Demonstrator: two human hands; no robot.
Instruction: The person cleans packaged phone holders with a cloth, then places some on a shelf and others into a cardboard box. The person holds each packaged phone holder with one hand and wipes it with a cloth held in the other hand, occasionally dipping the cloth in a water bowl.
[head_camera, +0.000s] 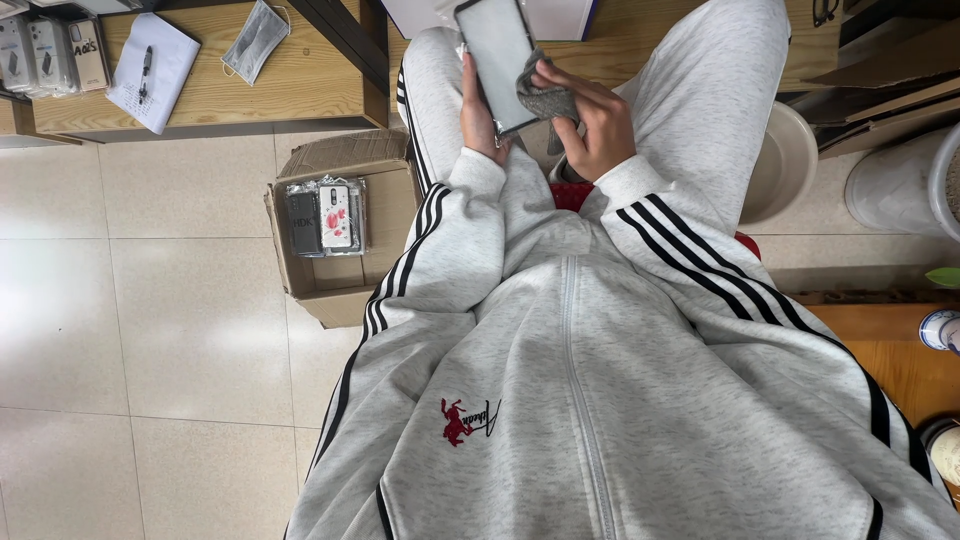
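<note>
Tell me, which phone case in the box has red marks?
The right case, white with red blotches; the left case beside it is dark grey.

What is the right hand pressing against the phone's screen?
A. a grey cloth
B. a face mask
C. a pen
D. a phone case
A: the right hand holds a bunched grey cloth against the edge of the phone, which the left hand grips from the other side; the face mask and pen lie on the wooden table.

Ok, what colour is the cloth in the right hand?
Grey. The cloth in the right hand presses against the phone; head view shows it best.
</note>
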